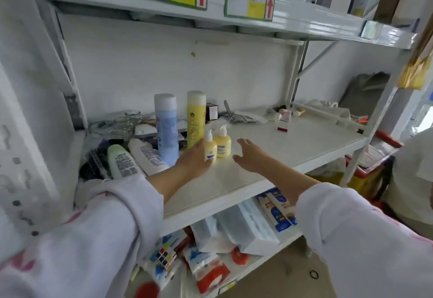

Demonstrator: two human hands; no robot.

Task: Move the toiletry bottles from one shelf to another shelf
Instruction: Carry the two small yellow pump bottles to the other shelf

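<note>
On the white middle shelf (293, 143) stand a tall blue bottle (166, 129), a tall yellow bottle (195, 119) and two small yellow pump bottles. My left hand (194, 159) grips the nearer pump bottle (210, 149) from its left side. The other pump bottle (223, 143) stands just behind and right of it. My right hand (250, 157) hovers open a little to the right of both, holding nothing. Two white tubes, one green-capped (120, 161) and one with purple print (147, 156), lie at the shelf's left.
A black hairbrush (96, 164) and glass jars (124, 124) crowd the left end. Small boxes, a metal clip and a red item (282, 129) lie toward the back and right. An upper shelf (304, 28) overhangs; packaged goods fill the shelf below (234, 234).
</note>
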